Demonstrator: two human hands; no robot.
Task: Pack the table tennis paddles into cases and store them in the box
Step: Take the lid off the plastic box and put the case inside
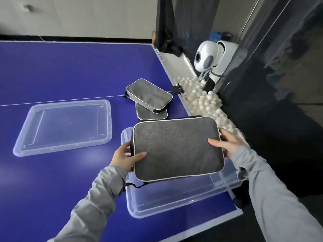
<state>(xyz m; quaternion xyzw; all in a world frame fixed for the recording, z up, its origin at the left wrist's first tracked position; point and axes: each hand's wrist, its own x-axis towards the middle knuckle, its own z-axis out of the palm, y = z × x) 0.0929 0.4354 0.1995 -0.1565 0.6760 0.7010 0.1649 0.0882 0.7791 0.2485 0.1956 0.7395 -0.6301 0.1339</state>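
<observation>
I hold a grey rectangular paddle case (176, 149) with white piping flat above the clear plastic box (174, 203) near the table's right edge. My left hand (125, 157) grips its left edge and my right hand (227, 144) grips its right edge. The case hides most of the box's inside. Two more grey cases lie stacked beyond it on the blue table (61, 75): the upper case (148, 96) rests tilted across the lower case (151, 114). No bare paddle shows.
The box's clear lid (64, 126) lies flat on the table to the left. A trough of several white balls (208, 103) runs along the table's right edge, with a white ball machine (209, 56) behind it. A dark net curtain (167, 23) hangs at the back.
</observation>
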